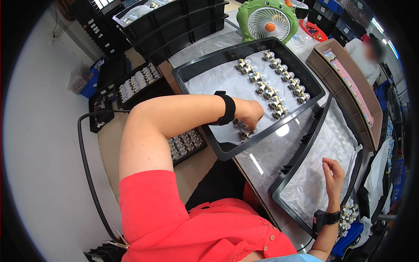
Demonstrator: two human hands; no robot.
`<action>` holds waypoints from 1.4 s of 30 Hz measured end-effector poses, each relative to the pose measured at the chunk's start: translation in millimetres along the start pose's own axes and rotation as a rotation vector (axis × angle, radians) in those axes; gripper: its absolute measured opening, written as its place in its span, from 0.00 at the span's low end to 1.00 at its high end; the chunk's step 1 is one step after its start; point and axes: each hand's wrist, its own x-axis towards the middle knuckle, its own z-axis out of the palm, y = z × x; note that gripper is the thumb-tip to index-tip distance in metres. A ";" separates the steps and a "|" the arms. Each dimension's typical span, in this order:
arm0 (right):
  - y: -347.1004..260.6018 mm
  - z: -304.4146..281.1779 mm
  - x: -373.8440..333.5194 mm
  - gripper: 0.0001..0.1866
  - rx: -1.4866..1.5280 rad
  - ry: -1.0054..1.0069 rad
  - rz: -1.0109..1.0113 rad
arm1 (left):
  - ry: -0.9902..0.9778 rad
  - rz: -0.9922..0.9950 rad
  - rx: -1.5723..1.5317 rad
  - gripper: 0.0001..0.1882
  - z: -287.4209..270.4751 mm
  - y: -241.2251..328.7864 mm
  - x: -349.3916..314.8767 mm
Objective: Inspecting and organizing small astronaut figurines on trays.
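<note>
My left hand [250,113] reaches into a black tray [321,89] lined with white sheet. Its fingers are closed around a small figure-like piece at the near end of a row, mostly hidden by the hand. The small pieces [267,92] in this tray have clear rounded tops and white, yellow and dark bodies; they stand in slanting rows. Above a second black tray [278,188] at the right, my right hand [334,174] hangs with fingers loosely bent and nothing visible in them. Wrinkled white sheet [314,170] lines that tray.
A green fan [269,22] stands behind the tray. Stacked black crates [174,32] rise at the far left, and trays of similar pieces [185,144] sit low beside the table. A brown bin [312,56] with a pink strip stands at right; beyond it is another person [364,61].
</note>
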 end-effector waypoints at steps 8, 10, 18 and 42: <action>1.2 -0.3 -0.1 0.07 0.011 -0.014 0.011 | 0.057 -0.167 -0.008 0.36 0.5 4.5 -9.8; -0.3 -0.4 0.0 0.07 0.010 -0.015 0.000 | 0.043 -0.180 -0.027 0.40 -1.0 6.6 -14.0; -6.9 -0.9 -0.1 0.07 0.002 -0.040 0.026 | 0.062 -0.118 0.010 0.39 8.6 10.9 -6.9; -3.8 0.0 0.8 0.09 -0.002 -0.030 0.043 | 0.213 0.240 0.131 0.08 -17.0 14.0 54.5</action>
